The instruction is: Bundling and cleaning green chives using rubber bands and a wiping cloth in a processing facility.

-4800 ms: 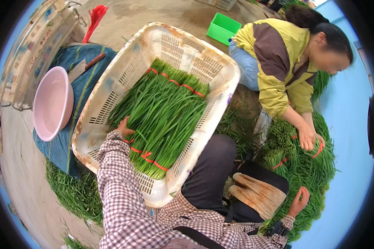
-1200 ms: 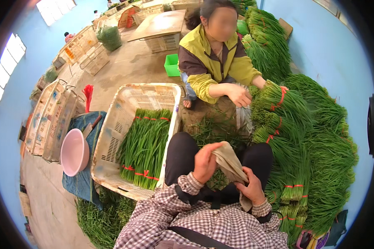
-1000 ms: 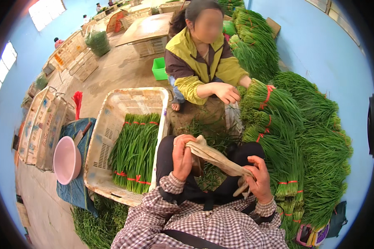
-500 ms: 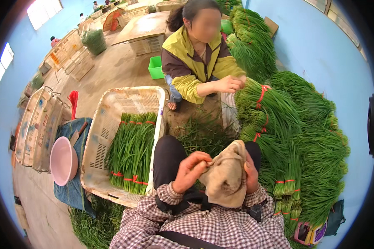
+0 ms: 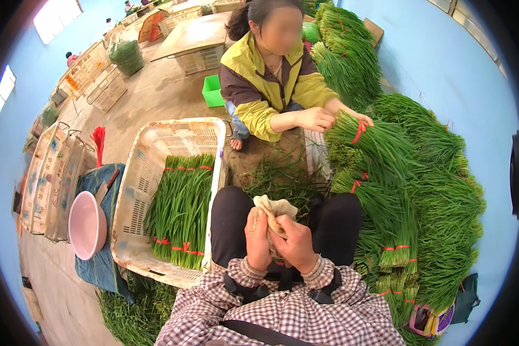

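Above my lap, a crumpled beige cloth point(image 5: 275, 207) is bunched between my two hands. My left hand point(image 5: 258, 241) is closed on its left side, thumb on top. My right hand point(image 5: 296, 242) grips the cloth from the right, fingers curled into it. What the folds hide I cannot make out. Left of my knees stands a cream plastic crate point(image 5: 219, 141) with tied bundles of long green stalks point(image 5: 181, 210) lying inside. Across from me, a crouching person in a yellow-green jacket point(image 5: 251, 86) holds a red-tied bundle of greens point(image 5: 366, 130).
Large piles of greens point(image 5: 444, 207) line the blue wall on my right. A pink basin point(image 5: 87, 225) and a knife point(image 5: 106, 185) rest on blue sheeting left of the crate. Loose trimmings point(image 5: 277, 181) cover the floor ahead. A green bin point(image 5: 212, 92) stands beyond the crate.
The cloth went from spread out to bunched up, and my hands came closer together around it. The other person has lifted a bundle off the pile a little.
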A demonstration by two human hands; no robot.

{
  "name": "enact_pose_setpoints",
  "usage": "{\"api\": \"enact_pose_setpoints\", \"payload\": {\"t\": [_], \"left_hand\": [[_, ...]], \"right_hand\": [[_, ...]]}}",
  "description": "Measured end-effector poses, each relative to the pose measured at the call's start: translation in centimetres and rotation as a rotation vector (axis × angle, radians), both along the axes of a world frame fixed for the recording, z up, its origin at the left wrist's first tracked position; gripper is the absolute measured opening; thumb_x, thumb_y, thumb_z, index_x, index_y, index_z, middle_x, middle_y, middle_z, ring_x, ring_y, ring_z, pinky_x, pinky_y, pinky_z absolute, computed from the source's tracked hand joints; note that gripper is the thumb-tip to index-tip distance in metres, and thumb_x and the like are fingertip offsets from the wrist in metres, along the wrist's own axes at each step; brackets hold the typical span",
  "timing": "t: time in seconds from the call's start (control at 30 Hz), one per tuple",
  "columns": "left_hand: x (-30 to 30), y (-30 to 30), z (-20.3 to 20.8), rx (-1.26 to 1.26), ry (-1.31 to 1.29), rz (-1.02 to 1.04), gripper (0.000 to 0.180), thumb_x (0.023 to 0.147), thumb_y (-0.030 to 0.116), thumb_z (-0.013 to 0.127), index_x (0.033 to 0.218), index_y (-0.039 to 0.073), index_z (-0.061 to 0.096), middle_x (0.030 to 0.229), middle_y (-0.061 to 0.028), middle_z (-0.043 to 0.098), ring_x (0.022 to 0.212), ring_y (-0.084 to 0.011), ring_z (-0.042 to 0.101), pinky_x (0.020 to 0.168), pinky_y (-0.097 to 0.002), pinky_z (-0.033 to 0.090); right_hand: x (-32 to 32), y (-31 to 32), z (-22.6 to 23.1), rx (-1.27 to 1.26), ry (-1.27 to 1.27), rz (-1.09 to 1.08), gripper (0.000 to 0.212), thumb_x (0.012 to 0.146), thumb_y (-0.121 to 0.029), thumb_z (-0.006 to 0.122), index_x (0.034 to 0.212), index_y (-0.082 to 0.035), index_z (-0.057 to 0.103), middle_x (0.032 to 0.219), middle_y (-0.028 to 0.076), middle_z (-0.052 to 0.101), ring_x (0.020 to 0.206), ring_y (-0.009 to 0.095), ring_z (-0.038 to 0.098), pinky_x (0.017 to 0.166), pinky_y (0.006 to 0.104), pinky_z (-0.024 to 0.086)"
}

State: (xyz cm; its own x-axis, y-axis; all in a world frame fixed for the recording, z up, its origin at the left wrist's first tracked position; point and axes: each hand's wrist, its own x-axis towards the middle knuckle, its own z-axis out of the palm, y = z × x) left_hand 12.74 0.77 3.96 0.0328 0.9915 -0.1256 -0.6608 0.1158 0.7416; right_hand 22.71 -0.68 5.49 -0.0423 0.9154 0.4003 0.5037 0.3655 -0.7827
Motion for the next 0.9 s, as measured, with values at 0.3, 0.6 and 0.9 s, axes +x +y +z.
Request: {"api": "enact_pose_setpoints", "payload": {"t": [0.3, 0.6, 0.9], "left_hand": [[-6.5, 4.8, 3.8, 0.093, -0.209, -0.207, 0.034, 0.104, 0.032, 0.037, 0.118, 0.005, 0.052, 0.111, -0.0112, 0.062, 0.095, -0.0229, 0.065, 0.083, -0.0329, 0.055], [-6.0, 2.4, 7.8, 0.292, -0.192, -0.543, 0.058, 0.094, 0.037, 0.060, 0.135, 0.000, 0.043, 0.128, -0.0128, 0.056, 0.109, -0.0240, 0.060, 0.102, -0.0375, 0.044], [-10.1, 4.5, 7.5, 0.700, 0.169, -0.382, 0.033, 0.075, 0.017, 0.074, 0.098, 0.007, 0.052, 0.106, -0.0180, 0.059, 0.091, -0.0249, 0.060, 0.080, -0.0395, 0.051]], "right_hand": [[4.8, -1.5, 0.9, 0.230, -0.003, 0.286, 0.031, 0.078, -0.012, 0.074, 0.107, -0.005, 0.066, 0.103, 0.010, 0.071, 0.085, 0.029, 0.068, 0.080, 0.0404, 0.051], [1.0, 6.6, -10.5, -0.037, 0.298, 0.393, 0.038, 0.084, -0.021, 0.070, 0.118, -0.008, 0.056, 0.135, 0.011, 0.051, 0.133, 0.028, 0.041, 0.107, 0.0428, 0.032], [19.5, -6.3, 6.7, 0.537, 0.033, -0.419, 0.041, 0.078, -0.012, 0.072, 0.113, -0.004, 0.054, 0.084, 0.006, 0.058, 0.070, 0.018, 0.057, 0.062, 0.0294, 0.048]]}}
